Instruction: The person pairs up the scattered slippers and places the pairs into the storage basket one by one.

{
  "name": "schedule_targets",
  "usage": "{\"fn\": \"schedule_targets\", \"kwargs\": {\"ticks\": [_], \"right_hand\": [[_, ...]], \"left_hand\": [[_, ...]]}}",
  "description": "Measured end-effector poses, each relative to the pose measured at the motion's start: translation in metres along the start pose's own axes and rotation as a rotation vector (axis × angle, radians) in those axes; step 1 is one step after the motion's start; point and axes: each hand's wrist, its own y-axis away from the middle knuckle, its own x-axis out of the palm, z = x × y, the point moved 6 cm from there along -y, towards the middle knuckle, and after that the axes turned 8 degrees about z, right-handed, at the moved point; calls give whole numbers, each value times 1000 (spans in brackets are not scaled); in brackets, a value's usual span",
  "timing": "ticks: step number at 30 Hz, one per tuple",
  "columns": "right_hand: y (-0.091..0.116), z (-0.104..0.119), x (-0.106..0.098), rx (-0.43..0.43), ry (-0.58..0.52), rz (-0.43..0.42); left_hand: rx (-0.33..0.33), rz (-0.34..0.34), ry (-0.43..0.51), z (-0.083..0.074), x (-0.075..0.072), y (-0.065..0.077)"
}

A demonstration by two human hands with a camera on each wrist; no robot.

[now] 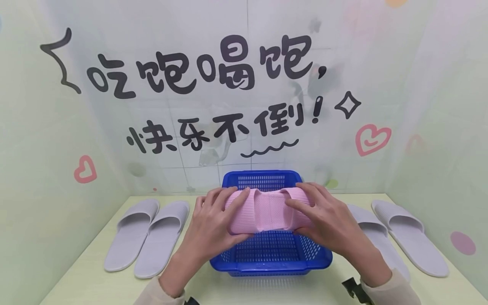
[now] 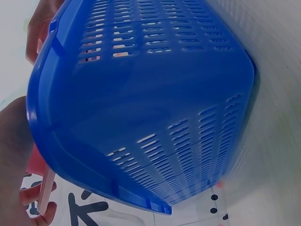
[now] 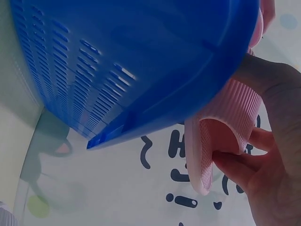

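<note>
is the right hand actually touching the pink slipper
Touching: the right wrist view shows the right hand gripping the pink slipper, one finger in its foot opening.

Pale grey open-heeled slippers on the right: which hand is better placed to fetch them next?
Probably the right hand: it sits nearer those pale grey slippers than the left hand. Both grip pink ribbed slippers, though.

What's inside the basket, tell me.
In the basket, only bare mesh shows. The pink slippers, left hand and right hand hide the rest; what lies there cannot be seen.
</note>
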Motion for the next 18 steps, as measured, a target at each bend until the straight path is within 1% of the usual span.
{"fn": "schedule_targets", "kwargs": {"ticks": [18], "right_hand": [[1, 0, -1, 12, 10, 14]], "left_hand": [[1, -1, 11, -1, -1, -1]]}}
